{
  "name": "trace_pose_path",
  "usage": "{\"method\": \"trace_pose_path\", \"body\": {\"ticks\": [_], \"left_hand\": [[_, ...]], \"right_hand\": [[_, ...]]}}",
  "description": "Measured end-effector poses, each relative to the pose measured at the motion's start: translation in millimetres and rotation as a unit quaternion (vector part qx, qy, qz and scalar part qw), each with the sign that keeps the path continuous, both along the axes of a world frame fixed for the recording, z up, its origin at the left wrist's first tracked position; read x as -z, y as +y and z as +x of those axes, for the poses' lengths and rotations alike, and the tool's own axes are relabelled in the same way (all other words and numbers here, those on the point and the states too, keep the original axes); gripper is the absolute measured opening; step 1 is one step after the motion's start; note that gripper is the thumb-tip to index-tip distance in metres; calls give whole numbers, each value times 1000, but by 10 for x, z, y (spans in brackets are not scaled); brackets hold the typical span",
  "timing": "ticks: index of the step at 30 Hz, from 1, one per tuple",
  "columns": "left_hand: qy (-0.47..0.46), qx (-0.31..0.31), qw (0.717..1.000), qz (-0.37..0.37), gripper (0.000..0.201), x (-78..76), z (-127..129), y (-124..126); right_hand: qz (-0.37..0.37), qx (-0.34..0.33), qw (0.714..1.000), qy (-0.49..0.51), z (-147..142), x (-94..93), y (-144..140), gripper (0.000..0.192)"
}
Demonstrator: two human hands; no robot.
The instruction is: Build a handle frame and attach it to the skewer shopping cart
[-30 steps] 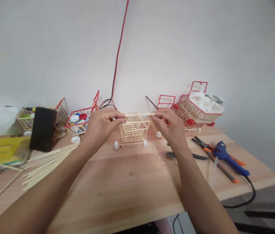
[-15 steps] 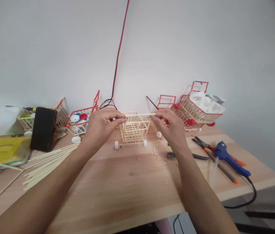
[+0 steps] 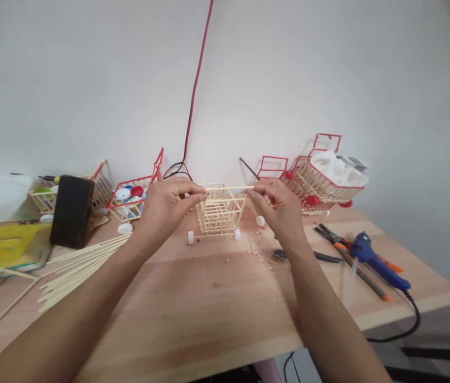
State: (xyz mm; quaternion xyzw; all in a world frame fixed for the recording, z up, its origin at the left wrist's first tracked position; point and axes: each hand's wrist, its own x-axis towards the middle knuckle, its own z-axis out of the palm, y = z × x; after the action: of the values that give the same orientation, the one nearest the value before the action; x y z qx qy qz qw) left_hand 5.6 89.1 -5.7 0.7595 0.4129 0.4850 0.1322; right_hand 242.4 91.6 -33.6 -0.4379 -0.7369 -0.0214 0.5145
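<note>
A small model cart of pale wooden sticks (image 3: 220,217) stands on white wheels in the middle of the table. Across its upper near edge runs a thin wooden stick (image 3: 228,188). My left hand (image 3: 172,202) pinches the stick's left end between thumb and fingers. The right end is pinched by my right hand (image 3: 276,205). Whether the stick is fixed to the cart or only rests against it, I cannot tell. A loose white wheel (image 3: 260,220) and short stick offcuts (image 3: 256,253) lie beside my right wrist.
Red-trimmed model carts (image 3: 331,178) line the wall. At right are a blue glue gun (image 3: 376,260) and pliers (image 3: 331,234). On the left lie wooden sticks (image 3: 77,266), a propped black phone (image 3: 72,213) and a yellow packet (image 3: 5,247). A dark-handled tool (image 3: 326,257) lies near my right forearm.
</note>
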Motion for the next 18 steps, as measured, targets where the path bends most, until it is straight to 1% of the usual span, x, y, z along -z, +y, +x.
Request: {"method": "trace_pose_path", "body": {"ticks": [18], "left_hand": [[-5,4,1000,7,8,19,-17,4]], "right_hand": [[-5,-5,1000,5,-13,5,-10,9]]}}
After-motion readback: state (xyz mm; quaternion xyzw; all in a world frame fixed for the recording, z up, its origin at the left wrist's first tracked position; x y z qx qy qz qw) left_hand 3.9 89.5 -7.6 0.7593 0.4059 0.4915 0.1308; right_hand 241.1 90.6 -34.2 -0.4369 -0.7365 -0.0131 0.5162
